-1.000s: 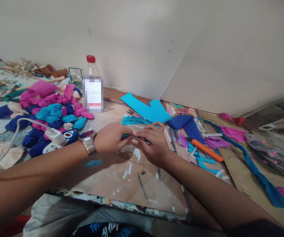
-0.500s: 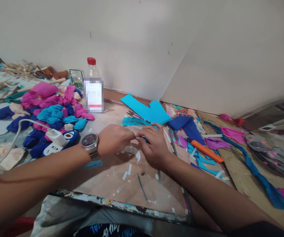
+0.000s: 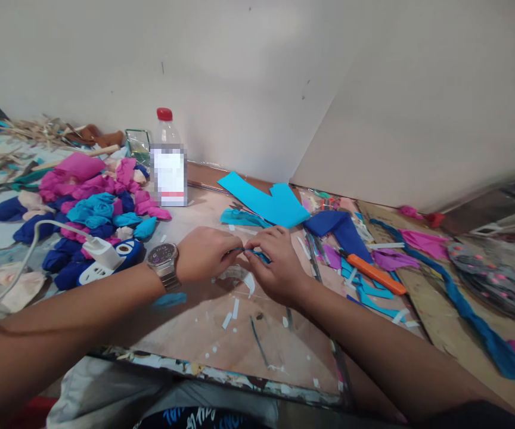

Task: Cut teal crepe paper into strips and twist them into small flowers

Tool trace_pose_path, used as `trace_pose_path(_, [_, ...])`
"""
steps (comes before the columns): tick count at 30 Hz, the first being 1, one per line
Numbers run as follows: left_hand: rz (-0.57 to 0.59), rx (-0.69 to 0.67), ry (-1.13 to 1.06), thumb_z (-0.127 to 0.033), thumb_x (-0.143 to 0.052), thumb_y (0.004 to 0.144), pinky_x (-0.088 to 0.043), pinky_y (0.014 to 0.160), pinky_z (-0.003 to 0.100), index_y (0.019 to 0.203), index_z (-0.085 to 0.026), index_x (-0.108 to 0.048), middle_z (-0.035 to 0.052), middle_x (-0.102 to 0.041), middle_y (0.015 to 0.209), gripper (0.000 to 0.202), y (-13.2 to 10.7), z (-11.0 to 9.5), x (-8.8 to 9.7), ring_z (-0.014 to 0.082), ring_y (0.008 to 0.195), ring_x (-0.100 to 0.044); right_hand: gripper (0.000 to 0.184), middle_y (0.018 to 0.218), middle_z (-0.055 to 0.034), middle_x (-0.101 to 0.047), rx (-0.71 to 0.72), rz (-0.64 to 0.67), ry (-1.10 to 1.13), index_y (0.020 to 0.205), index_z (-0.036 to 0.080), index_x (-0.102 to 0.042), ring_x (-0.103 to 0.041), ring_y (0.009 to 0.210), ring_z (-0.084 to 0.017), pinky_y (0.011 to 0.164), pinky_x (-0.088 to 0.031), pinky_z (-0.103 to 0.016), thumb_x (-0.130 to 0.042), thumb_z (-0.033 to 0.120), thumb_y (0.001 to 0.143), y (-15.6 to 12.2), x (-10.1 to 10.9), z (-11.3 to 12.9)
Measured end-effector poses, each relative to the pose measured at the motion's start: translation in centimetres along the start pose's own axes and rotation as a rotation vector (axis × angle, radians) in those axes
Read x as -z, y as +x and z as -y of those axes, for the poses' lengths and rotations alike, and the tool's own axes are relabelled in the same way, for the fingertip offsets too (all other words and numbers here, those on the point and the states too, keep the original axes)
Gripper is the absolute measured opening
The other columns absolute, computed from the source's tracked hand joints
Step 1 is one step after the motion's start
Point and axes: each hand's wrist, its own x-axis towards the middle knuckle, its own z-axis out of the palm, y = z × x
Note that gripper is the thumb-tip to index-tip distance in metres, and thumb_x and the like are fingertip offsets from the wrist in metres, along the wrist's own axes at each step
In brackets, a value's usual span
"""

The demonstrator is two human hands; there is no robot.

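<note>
My left hand [image 3: 206,253], with a wristwatch [image 3: 164,263] on its wrist, and my right hand [image 3: 278,262] meet fingertip to fingertip over a glass sheet [image 3: 239,333] on the worktable. Both pinch a thin blue strip [image 3: 251,252] stretched between them, just above the glass. A turquoise crepe piece [image 3: 239,217] lies just beyond my fingers, and cyan paper sheets [image 3: 266,199] lie behind it by the wall.
A pile of pink, blue and turquoise paper flowers [image 3: 92,205] lies at the left, with a white power strip [image 3: 101,259] and cable. A red-capped bottle [image 3: 168,164] stands by the wall. An orange cutter [image 3: 374,272] and paper scraps lie at the right.
Both hands stayed together on the strip and shifted only slightly. The view rose and tilted a little.
</note>
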Motion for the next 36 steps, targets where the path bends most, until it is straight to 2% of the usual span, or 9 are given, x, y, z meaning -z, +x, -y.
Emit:
trace_pose_path(7, [0.037, -0.033, 0.016, -0.032, -0.054, 0.104, -0.028, 0.059, 0.032, 0.090, -0.021, -0.073, 0.0013, -0.074, 0.077, 0.026, 0.0, -0.1, 0.0, 0.0173, 0.069, -0.063, 0.011, 0.098, -0.0044, -0.076, 0.021, 0.058, -0.020, 0.096, 0.023, -0.062, -0.064, 0.096, -0.024, 0.097, -0.034, -0.046, -0.053, 0.024, 0.103, 0.0, 0.0, 0.1])
trace_pose_path(15, [0.066, 0.097, 0.016, -0.034, -0.051, 0.104, -0.026, 0.059, 0.033, 0.086, -0.022, -0.074, 0.0028, -0.076, 0.080, 0.031, 0.2, -0.3, 0.6, 0.0184, 0.071, -0.065, 0.007, 0.099, -0.0025, -0.079, 0.010, -0.003, -0.047, 0.098, 0.024, -0.067, -0.067, 0.098, -0.024, 0.096, -0.033, -0.045, -0.064, 0.029, 0.101, 0.1, -0.1, -0.5])
trace_pose_path(23, [0.096, 0.047, 0.007, -0.032, -0.051, 0.103, -0.027, 0.058, 0.032, 0.085, -0.021, -0.074, 0.0026, -0.075, 0.078, 0.031, 0.1, -0.6, 0.6, 0.0183, 0.069, -0.065, 0.009, 0.094, -0.0034, -0.076, 0.008, 0.061, -0.028, 0.092, 0.023, -0.063, -0.064, 0.097, -0.024, 0.099, -0.034, -0.046, -0.058, 0.022, 0.099, 0.0, 0.0, 0.0])
trace_pose_path(30, [0.148, 0.172, -0.054, -0.037, -0.055, 0.102, -0.027, 0.060, 0.033, 0.090, -0.023, -0.079, 0.0052, -0.078, 0.080, 0.031, 0.4, -0.6, 1.2, 0.0204, 0.069, -0.065, 0.010, 0.094, -0.0036, -0.077, 0.000, 0.044, 0.003, 0.093, 0.023, -0.066, -0.065, 0.094, -0.023, 0.094, -0.035, -0.044, -0.061, 0.027, 0.100, 0.1, -0.1, -0.3])
trace_pose_path(36, [0.156, 0.190, -0.130, -0.037, -0.060, 0.100, -0.028, 0.060, 0.032, 0.088, -0.021, -0.079, 0.0054, -0.077, 0.076, 0.028, 0.4, -0.7, 1.4, 0.0203, 0.068, -0.066, 0.011, 0.091, -0.0032, -0.075, 0.037, 0.019, -0.016, 0.092, 0.023, -0.066, -0.065, 0.095, -0.023, 0.097, -0.035, -0.045, -0.060, 0.025, 0.101, 0.0, -0.1, -0.2])
